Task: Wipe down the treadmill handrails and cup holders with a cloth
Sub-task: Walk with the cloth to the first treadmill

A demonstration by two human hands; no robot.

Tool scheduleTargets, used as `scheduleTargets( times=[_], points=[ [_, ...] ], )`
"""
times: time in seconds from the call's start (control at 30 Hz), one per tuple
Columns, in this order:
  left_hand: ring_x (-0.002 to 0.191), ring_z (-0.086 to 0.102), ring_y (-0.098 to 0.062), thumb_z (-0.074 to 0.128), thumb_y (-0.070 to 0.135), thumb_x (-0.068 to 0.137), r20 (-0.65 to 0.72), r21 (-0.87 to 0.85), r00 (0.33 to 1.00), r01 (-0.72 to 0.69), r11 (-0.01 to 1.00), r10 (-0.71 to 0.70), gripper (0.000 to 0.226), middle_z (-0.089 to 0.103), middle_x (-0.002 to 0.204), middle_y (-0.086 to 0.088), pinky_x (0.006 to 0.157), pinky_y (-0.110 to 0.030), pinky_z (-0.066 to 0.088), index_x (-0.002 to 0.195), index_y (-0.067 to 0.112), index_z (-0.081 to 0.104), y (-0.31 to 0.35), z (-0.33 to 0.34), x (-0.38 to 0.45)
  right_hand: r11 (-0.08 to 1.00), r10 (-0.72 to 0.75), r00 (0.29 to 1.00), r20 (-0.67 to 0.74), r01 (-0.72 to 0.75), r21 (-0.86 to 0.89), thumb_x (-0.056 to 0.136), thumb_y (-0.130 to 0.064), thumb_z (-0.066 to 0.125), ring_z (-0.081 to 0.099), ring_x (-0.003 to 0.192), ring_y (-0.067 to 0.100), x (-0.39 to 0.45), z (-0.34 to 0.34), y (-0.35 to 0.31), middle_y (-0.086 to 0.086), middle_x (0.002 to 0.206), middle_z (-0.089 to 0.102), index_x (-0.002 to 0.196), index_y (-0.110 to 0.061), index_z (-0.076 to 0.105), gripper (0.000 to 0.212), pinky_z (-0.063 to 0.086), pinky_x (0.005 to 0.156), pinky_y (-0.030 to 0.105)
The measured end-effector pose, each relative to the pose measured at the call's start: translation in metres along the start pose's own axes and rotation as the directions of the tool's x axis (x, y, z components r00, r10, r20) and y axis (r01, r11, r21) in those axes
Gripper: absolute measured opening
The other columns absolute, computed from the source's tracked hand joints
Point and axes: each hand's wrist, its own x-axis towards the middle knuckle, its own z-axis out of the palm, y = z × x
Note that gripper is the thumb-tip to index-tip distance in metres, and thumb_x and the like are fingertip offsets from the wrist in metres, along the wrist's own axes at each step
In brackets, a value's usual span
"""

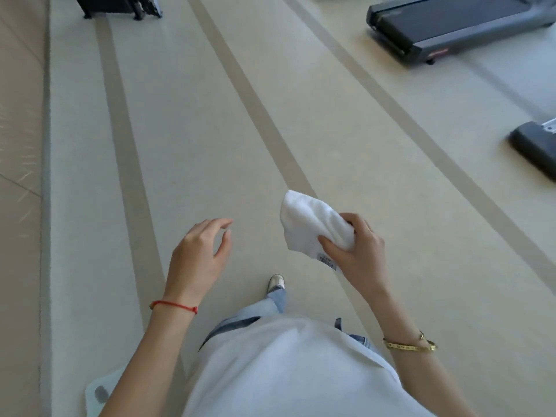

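The cloth (pixel 313 225) is white and bunched up, held in the air over the floor in front of the person's body. The right hand (pixel 356 254) grips it at its lower right end, thumb across the near side and fingers curled round the far side, so that part of the cloth is hidden inside the fist. A small printed tag (pixel 327 262) hangs from the cloth just under the thumb; its print is too small to read. The left hand (pixel 200 251) holds nothing and hangs over the floor beside the cloth and apart from it, fingers loosely bent and slightly spread, the fingertips blurred.

A red string (pixel 174 305) circles the left wrist and gold bangles (pixel 410 345) the right. Below the hands are a white shirt (pixel 288 368), pale blue jeans (pixel 264 308) and the toe of one shoe (pixel 276 281); the other foot is hidden.

The treadmill (pixel 451 25) stands well away at the top right. Only the rear end of its deck and belt shows, with the frame edge cutting off the rest, so its handrails and cup holders are out of sight. A second dark machine end (pixel 535 145) pokes in at the right edge, cut off and hard to identify. Another dark piece of equipment (pixel 120 6) sits at the top left, showing only its base. The floor (pixel 195 130) is pale with darker stripes. A glassy flat square (pixel 100 392), perhaps a bathroom scale, lies at the bottom left, partly covered by the left forearm.
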Motion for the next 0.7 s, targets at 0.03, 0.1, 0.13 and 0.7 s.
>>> scheduleTargets(
  times=[0.03, 0.1, 0.13, 0.7],
  points=[
    [0.102, 0.067, -0.021, 0.059, 0.015, 0.096, 0.003, 0.003, 1.000, -0.024, 1.000, 0.024, 0.020, 0.072, 0.109, 0.000, 0.083, -0.034, 0.054, 0.113, 0.014, 0.070, 0.002, 0.004, 0.028, 1.000, 0.003, 1.000, -0.019, -0.003, -0.004, 0.075, -0.036, 0.077, 0.054, 0.084, 0.001, 0.022, -0.001, -0.001, -0.017, 0.097, 0.061, 0.107, -0.027, 0.058, 0.039, 0.039, 0.065, 0.006],
    [0.101, 0.067, -0.021, 0.059, 0.015, 0.095, 0.017, 0.005, 0.997, -0.069, 0.998, 0.069, 0.020, 0.072, 0.108, 0.000, 0.082, -0.034, 0.054, 0.112, 0.014, 0.070, 0.008, 0.011, 0.083, 1.000, 0.019, 0.998, -0.059, -0.020, -0.007, 0.075, -0.035, 0.078, 0.055, 0.084, 0.002, 0.065, -0.003, -0.002, -0.017, 0.098, 0.062, 0.108, -0.027, 0.058, 0.039, 0.040, 0.066, 0.006],
    [0.101, 0.067, -0.021, 0.059, 0.015, 0.095, 0.034, 0.003, 0.995, -0.092, 0.996, 0.092, 0.020, 0.072, 0.108, 0.000, 0.082, -0.034, 0.054, 0.112, 0.014, 0.070, 0.012, 0.015, 0.109, 0.999, 0.035, 0.996, -0.080, -0.036, -0.004, 0.075, -0.035, 0.077, 0.055, 0.084, 0.002, 0.084, -0.004, -0.002, -0.017, 0.098, 0.062, 0.108, -0.027, 0.058, 0.039, 0.040, 0.066, 0.007],
    [0.104, 0.065, -0.018, 0.057, 0.019, 0.097, 0.252, -0.086, 0.909, -0.320, 0.944, 0.331, 0.023, 0.071, 0.111, 0.004, 0.086, -0.033, 0.053, 0.116, 0.017, 0.069, 0.125, 0.156, 0.469, 0.976, 0.213, 0.922, -0.324, -0.216, 0.028, 0.075, -0.033, 0.078, 0.054, 0.085, 0.000, 0.386, -0.070, 0.080, -0.019, 0.098, 0.061, 0.107, -0.028, 0.058, 0.038, 0.038, 0.069, 0.004]
  ],
)
